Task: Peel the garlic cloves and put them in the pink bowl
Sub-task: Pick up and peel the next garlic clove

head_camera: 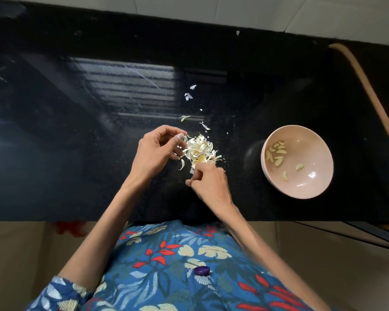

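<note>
A heap of papery garlic skins with a yellowish garlic clove at its near edge lies mid-counter. My left hand rests at the heap's left side, fingers loosely curled, the thumb tip and fingertips touching the skins; I see nothing held in it. My right hand comes in from the near side with curled fingers and pinches at the clove and a white scrap of skin. To the right stands the pink bowl, which holds several peeled cloves.
The black stone counter is glossy. Loose skin scraps trail away behind the heap. A tan curved rim runs along the far right. The counter's front edge is close to my patterned blue shirt.
</note>
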Demonstrator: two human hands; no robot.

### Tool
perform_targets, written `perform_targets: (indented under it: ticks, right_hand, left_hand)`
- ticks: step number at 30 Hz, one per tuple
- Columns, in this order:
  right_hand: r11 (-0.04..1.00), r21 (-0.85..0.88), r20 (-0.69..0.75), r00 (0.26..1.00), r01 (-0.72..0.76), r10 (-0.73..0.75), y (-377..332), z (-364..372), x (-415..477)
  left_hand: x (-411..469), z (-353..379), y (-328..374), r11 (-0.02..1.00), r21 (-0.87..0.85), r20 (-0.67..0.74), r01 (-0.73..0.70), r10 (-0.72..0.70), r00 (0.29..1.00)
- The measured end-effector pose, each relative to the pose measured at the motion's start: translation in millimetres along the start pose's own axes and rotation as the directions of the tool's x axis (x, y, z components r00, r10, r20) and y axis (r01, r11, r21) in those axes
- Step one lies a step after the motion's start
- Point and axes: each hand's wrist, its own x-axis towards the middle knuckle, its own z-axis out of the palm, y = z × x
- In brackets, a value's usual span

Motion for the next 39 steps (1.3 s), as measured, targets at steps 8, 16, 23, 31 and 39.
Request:
perform_targets:
  ticks: [8, 16, 23, 31, 39]
  right_hand:
    - [0.596, 0.788, 0.116, 0.988, -0.153, 0.1, 14, -26, -3]
    - [0.212, 0.976, 0.028, 0.993, -0.051, 0.11, -7, -49, -1]
    - [0.102, 0.995, 0.011, 1.0, -0.014, 0.023, -12, -58, 2]
    - [0.278, 0.945, -0.152, 0.984, 0.173, -0.094, -22, -66, 10]
    - [0.369, 0.902, -0.203, 0.975, 0.224, -0.095, -22, -70, 13]
  left_hand:
    - [-13, -4, -9, 0.991, -0.001, 0.235, 0.137, -0.133, 0.963]
    - [-17, 22, 24, 0.992, -0.126, 0.157, 0.029, -0.009, 0.988]
    - [-15, 24, 35, 0.988, -0.123, 0.098, 0.089, -0.077, 0.992]
    - [-13, 21, 50, 0.909, -0.392, 0.103, 0.143, -0.111, 0.988]
    - [-8, 20, 52, 0.91, -0.389, 0.075, 0.141, -0.122, 0.99]
